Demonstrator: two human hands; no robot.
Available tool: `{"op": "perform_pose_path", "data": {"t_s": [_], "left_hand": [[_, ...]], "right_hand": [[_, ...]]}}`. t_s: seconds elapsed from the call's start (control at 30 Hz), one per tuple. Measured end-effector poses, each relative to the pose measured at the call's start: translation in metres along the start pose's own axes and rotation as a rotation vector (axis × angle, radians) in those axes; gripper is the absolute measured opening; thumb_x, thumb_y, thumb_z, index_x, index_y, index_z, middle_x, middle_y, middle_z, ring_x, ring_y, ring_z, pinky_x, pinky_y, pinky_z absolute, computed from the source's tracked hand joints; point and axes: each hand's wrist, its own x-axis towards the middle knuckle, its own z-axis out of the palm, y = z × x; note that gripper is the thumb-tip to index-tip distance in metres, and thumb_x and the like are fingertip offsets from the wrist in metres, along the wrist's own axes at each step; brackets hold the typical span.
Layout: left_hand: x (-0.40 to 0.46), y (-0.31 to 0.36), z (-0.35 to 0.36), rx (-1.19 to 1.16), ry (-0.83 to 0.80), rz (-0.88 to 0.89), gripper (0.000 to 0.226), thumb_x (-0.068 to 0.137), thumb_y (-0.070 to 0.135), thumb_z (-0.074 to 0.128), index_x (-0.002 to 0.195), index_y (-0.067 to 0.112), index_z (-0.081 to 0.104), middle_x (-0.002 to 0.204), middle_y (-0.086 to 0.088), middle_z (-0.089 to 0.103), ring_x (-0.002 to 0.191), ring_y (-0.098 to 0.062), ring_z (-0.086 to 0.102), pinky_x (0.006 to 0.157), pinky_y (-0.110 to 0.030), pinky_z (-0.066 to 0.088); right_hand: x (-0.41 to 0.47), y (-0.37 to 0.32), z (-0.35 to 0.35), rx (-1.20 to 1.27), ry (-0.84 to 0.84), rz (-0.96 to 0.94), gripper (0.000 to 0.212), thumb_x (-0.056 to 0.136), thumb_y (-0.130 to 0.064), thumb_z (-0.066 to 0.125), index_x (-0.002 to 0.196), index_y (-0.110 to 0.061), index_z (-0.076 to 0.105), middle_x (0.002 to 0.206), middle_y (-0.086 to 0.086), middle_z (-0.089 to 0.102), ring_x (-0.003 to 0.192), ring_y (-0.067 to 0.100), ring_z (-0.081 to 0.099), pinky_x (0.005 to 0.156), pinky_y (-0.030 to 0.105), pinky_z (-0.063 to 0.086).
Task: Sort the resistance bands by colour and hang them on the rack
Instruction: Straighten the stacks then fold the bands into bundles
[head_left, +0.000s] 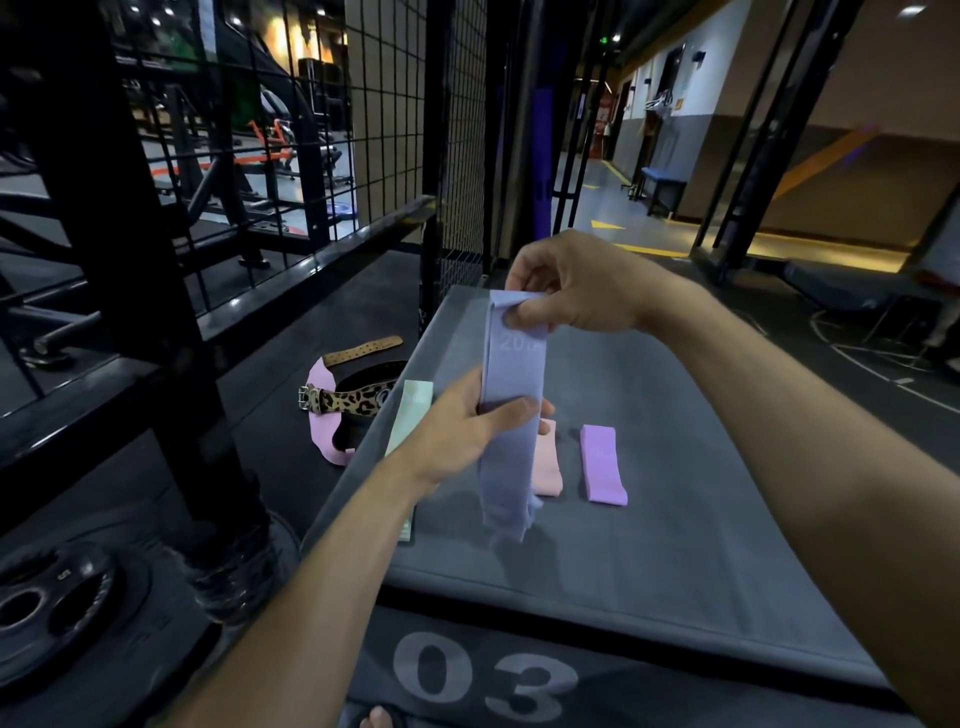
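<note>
A lavender-blue resistance band (511, 379) hangs upright above the grey box top (649, 467). My right hand (576, 286) pinches its top end. My left hand (467, 431) grips it at the middle, thumb across the front. On the box lie a mint-green band (413, 415) at the left, partly under my left arm, a peach band (548, 467) partly behind the held one, and a purple band (602, 465) to the right.
A leopard-print belt (345, 400), a pink strap (322, 415) and a tan perforated strap (363, 349) lie on the dark floor left of the box. A black wire-mesh rack (332, 130) stands behind. Weight plates (47, 613) sit at lower left.
</note>
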Motion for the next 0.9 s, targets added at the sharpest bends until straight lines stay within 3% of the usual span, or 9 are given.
{"op": "perform_pose_path", "data": {"t_s": [0.17, 0.33, 0.47, 0.67, 0.9], "left_hand": [[-0.004, 0.0, 0.002, 0.007, -0.001, 0.012, 0.029, 0.105, 0.021, 0.052, 0.123, -0.002, 0.056, 0.11, -0.021, 0.071, 0.095, -0.032, 0.071, 0.09, -0.047, 0.057], [-0.008, 0.0, -0.001, 0.038, -0.024, -0.018, 0.026, 0.107, 0.021, 0.049, 0.126, 0.005, 0.055, 0.109, -0.022, 0.071, 0.098, -0.044, 0.069, 0.096, -0.06, 0.052], [-0.009, -0.001, -0.003, 0.064, -0.055, -0.043, 0.022, 0.107, 0.02, 0.047, 0.126, 0.01, 0.054, 0.109, -0.019, 0.072, 0.095, -0.035, 0.071, 0.095, -0.055, 0.054], [-0.01, -0.001, -0.004, -0.026, -0.059, -0.115, 0.026, 0.108, 0.015, 0.043, 0.13, 0.005, 0.053, 0.103, -0.023, 0.071, 0.089, -0.033, 0.07, 0.092, -0.055, 0.053], [-0.01, -0.002, -0.004, -0.034, -0.03, -0.124, 0.022, 0.108, 0.017, 0.042, 0.123, 0.01, 0.057, 0.103, -0.027, 0.07, 0.084, -0.031, 0.07, 0.081, -0.042, 0.057]], "right_hand": [[-0.001, 0.002, -0.001, 0.037, 0.015, 0.033, 0.012, 0.085, -0.011, 0.077, 0.088, -0.014, 0.066, 0.086, 0.012, 0.075, 0.08, 0.029, 0.074, 0.07, 0.038, 0.063], [-0.004, 0.003, -0.002, 0.117, -0.028, 0.062, 0.013, 0.085, -0.01, 0.079, 0.09, -0.009, 0.067, 0.079, 0.007, 0.072, 0.065, 0.009, 0.069, 0.063, 0.025, 0.059], [-0.004, 0.003, -0.004, 0.205, -0.078, 0.115, 0.019, 0.082, -0.007, 0.081, 0.093, -0.001, 0.067, 0.075, 0.006, 0.069, 0.067, 0.011, 0.068, 0.063, 0.025, 0.06], [0.0, 0.01, -0.005, 0.323, -0.214, 0.225, 0.02, 0.08, -0.011, 0.083, 0.092, -0.008, 0.067, 0.083, 0.008, 0.074, 0.082, 0.022, 0.072, 0.079, 0.041, 0.063], [0.0, 0.019, -0.006, 0.435, -0.271, 0.299, 0.026, 0.078, -0.02, 0.082, 0.099, -0.01, 0.069, 0.096, 0.012, 0.074, 0.088, 0.021, 0.071, 0.082, 0.039, 0.06]]}}
